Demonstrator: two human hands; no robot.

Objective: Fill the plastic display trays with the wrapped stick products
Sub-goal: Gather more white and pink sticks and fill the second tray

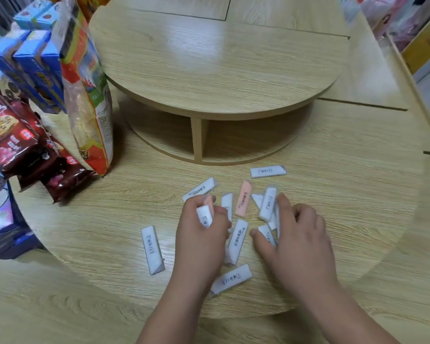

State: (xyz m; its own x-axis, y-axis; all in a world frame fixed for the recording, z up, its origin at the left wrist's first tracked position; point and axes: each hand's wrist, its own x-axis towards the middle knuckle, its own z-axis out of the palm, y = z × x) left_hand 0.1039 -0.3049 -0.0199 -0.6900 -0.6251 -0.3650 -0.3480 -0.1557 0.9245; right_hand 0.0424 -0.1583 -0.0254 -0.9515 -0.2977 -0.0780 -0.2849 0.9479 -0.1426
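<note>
Lower centre of frame: the left hand [201, 234] has its grip closed around two wrapped sticks [205, 212], one white, one pink. The right hand [293, 234] has fingers spread over a loose cluster, thumb touching one white stick [267, 234]. More wrapped sticks [152, 249] lie scattered on the wooden counter [97, 244]. No display tray in view. Risk: the bundled sticks could slide from the left grip; snack packets [42, 157] crowd the left. A round wooden riser [221, 70] stands beyond.

Before you, the wrapped sticks [238, 239] lie scattered on the round table [333, 194]; raised tier [221, 70] behind, snack packets [35, 145] left.
</note>
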